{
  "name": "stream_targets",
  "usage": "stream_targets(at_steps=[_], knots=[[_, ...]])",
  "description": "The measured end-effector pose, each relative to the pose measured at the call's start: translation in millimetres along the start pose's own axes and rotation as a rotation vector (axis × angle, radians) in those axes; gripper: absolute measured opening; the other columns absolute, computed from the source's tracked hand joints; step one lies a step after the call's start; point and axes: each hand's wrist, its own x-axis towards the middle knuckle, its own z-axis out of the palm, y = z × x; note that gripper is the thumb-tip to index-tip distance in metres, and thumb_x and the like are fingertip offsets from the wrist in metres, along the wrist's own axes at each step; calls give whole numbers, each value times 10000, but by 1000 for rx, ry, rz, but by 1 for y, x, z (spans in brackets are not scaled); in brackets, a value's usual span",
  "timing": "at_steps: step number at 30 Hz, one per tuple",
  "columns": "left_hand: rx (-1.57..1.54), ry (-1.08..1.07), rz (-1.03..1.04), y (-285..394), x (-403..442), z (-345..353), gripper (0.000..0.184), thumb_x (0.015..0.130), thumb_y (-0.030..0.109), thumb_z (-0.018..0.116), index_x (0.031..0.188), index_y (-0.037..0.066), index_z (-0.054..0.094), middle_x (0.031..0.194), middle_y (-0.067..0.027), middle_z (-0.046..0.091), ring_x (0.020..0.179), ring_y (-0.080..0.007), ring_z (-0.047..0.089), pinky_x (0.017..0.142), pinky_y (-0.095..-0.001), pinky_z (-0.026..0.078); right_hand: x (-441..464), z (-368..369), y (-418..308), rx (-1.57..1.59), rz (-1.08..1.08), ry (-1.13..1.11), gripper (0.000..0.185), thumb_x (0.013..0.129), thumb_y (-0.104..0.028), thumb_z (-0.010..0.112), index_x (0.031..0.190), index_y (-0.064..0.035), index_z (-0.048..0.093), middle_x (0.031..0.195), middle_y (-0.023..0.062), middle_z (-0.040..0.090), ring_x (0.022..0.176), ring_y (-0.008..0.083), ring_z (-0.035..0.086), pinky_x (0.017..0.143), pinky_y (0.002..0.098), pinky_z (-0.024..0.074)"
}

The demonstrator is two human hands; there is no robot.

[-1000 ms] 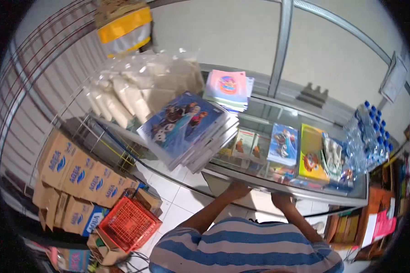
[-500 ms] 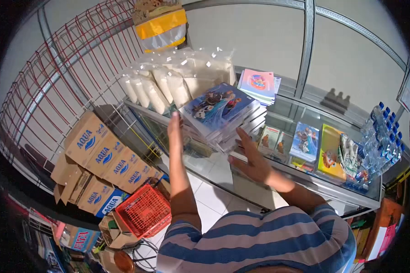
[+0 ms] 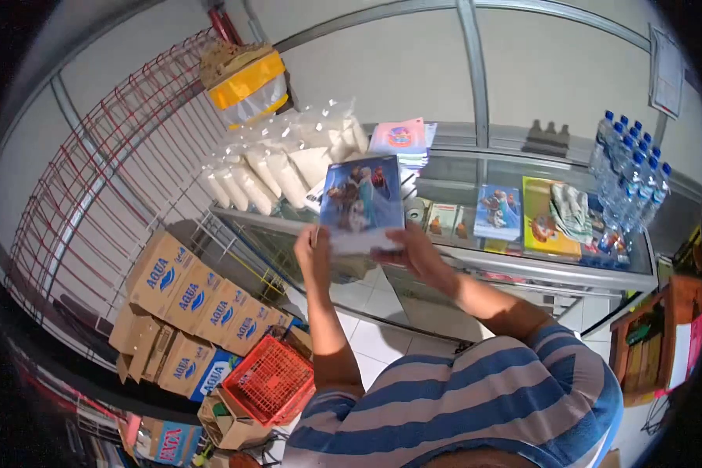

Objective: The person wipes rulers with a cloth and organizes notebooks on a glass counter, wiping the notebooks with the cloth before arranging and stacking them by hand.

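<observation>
Both of my hands are at the near end of a stack of notebooks (image 3: 363, 195) with a blue cartoon-character cover, at the front of the glass counter. My left hand (image 3: 313, 251) is closed on the near left corner, and my right hand (image 3: 420, 256) grips the near right corner. The stack's near side is blurred, and I cannot tell whether it is lifted or resting on the glass. Behind it lie pink-covered books (image 3: 400, 136). A similar blue book (image 3: 498, 212) lies flat to the right.
Clear bags of white contents (image 3: 277, 168) stand left on the glass counter (image 3: 452, 168). Water bottles (image 3: 632, 168), a yellow book (image 3: 540, 204) and a folded cloth (image 3: 571, 212) are at its right. AQUA cartons (image 3: 191, 296) and a red basket (image 3: 269, 380) are at lower left.
My hands, held apart with fingers extended beside the uneven stack, have closed on its near corners. The stack now looks turned and more squared up. The camera view has also shifted.
</observation>
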Motion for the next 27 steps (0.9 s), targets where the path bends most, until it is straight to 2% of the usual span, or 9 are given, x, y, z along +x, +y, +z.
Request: stream_targets(at_steps=[3,4,6,9,11,16,19,21,27], knots=[[-108,-9,232,2,-55,9,257,917,183,557,1117,25,590,1021,-56,595,858,-138,496,764,-267,393,-48,-5,-10,-123,-133,-136,483,889,-106,605,1265,-4,321,1103,159,530,885,233,614,750,334,558],[-492,-111,13,-10,-76,11,375,940,180,535,1281,34,483,1205,-81,548,1028,-178,502,873,-292,387,-65,-12,-8,-119,-144,-115,483,889,-106,605,1265,-4,321,1103,159,530,885,233,614,750,334,558],[-452,-100,-17,-26,-122,19,405,953,190,521,1320,36,446,1235,-96,532,1057,-194,497,899,-303,387,-96,-31,-4,-429,-215,-254,462,887,-93,608,1253,0,342,1061,153,546,814,211,615,753,318,549],[-369,-37,-58,-40,-196,33,468,980,210,493,1399,40,371,1294,-128,501,1116,-226,487,952,-327,386,-142,-65,-4,-604,-56,-356,434,891,-107,609,1233,7,368,1023,140,564,774,187,604,723,305,547],[-148,-41,-222,-49,-247,33,436,990,208,483,1381,39,391,1262,-134,524,1065,-220,520,914,-316,416,-172,-86,7,-596,312,-351,528,893,-145,647,1290,11,336,1048,131,564,807,195,618,718,303,544],[-299,-179,-484,-89,-325,24,400,981,186,505,1346,40,432,1166,-123,583,983,-210,562,862,-309,448,-221,-101,25,-517,689,-317,474,932,-213,607,1266,7,352,1022,137,578,800,211,632,677,320,549],[-257,-210,-571,-94,-312,17,400,979,194,510,1343,41,443,1167,-123,583,993,-210,561,865,-312,446,-224,-122,59,-469,683,-269,458,928,-231,618,1237,7,380,986,137,592,790,214,642,680,325,560],[81,-392,-466,-100,-279,14,414,974,189,515,1357,49,444,1165,-117,585,994,-202,557,870,-314,441,-219,-136,81,-439,669,-208,443,925,-249,630,1209,7,407,949,136,605,779,217,653,683,329,570],[-547,-579,-467,-139,-166,50,501,942,149,556,1415,78,406,1211,-96,579,1051,-175,546,893,-288,430,-160,-157,109,-216,357,138,424,927,-264,627,1198,2,438,920,140,613,795,220,653,705,318,560]])
